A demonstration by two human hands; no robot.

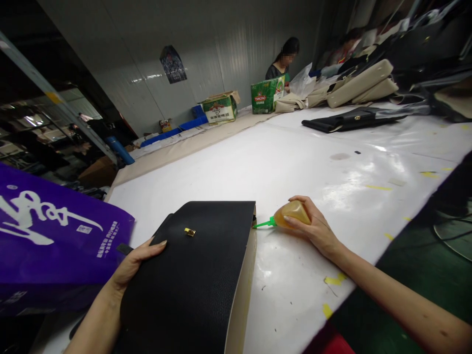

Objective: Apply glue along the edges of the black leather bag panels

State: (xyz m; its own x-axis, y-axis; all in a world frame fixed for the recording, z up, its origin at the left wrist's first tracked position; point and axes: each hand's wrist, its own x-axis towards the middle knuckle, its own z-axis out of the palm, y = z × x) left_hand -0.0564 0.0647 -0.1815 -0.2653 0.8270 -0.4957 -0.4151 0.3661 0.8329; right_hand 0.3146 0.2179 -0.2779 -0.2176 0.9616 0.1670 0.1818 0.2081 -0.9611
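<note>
A black leather bag (191,275) with a small gold clasp (190,231) is tilted up before me at the near side of the white table. My left hand (138,260) grips its left edge, thumb on the black face and the other fingers hidden behind. In my right hand (311,226) is a squeeze bottle (293,215) of amber liquid, fingers wrapped round it. Its green nozzle (264,223) points left, the tip at the bag's right edge near the upper corner. A pale inner side (245,285) shows along that edge.
At left stands a purple printed bag (55,236). Black bag pieces (350,120) and beige ones (361,86) lie at the far right of the white table (206,179). Green cartons (263,97) stand at the back, where another person (282,61) sits. Yellow scraps (335,279) dot the right edge.
</note>
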